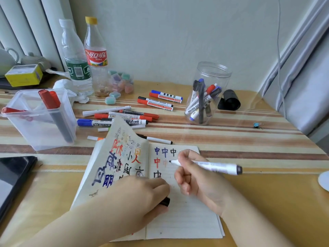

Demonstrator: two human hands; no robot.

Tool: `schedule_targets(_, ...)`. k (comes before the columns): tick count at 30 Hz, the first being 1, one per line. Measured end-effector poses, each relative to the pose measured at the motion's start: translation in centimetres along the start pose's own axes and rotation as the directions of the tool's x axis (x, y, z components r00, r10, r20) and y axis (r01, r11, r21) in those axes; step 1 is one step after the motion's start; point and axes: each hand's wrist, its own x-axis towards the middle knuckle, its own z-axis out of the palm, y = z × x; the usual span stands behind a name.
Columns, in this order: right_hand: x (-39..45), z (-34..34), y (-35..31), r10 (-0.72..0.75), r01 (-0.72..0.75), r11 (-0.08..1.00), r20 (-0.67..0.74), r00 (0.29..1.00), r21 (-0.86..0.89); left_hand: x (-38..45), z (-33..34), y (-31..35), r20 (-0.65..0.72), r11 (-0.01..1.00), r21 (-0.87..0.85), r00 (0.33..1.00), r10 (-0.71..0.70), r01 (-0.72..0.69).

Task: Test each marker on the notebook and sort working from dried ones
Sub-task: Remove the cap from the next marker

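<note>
Right hand (188, 175) is gripping the uncapped marker (210, 165), tip hovering just over the notebook (185, 220) near the faint red mark. Left hand (142, 195) is pressing the page & curling round a black cap (165, 201), I think. Risk imo: mixing up the clear jar (208, 93) w/ the left tub (41, 122).

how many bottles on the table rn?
2. A green-label bottle and a red-label bottle with a yellow cap stand side by side at the back left by the wall. No others are visible.
</note>
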Motion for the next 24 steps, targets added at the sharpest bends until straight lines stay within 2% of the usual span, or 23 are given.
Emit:
schedule_targets(3, -0.2, 0.8, 0.3, -0.065, 0.042, 0.983, -0.122, 0.990, -0.181, -1.2, 1.2, -0.3, -0.119, 0.996, -0.015, 0.989, 0.085, -0.087)
schedule_targets(7, 0.2, 1.1, 1.1, -0.151, 0.073, 0.951, -0.247, 0.957, -0.299, -1.4, 1.7, -0.4, -0.200, 0.991, -0.001, 0.971, 0.132, -0.135)
schedule_targets(11, 0.4, 0.9, 2.1, -0.305, 0.088, 0.809, -0.287, 0.908, -0.582, -1.5, 1.9, -0.6, -0.207, 0.992, -0.032, 0.972, 0.114, -0.123)
schedule_targets(16, 0.7, 0.9, 2.5, -0.421, 0.164, 0.794, -0.335, 0.843, -0.586, -1.4, 2.3, -0.8, -0.229, 0.991, -0.057, 0.968, 0.107, -0.123)
schedule_targets(24, 0.9, 0.7, 2.8, -0.424, 0.156, 0.753, -0.289, 0.858, -0.640, -1.3, 2.5, -0.9, -0.247, 0.991, -0.073, 0.965, 0.089, -0.110)
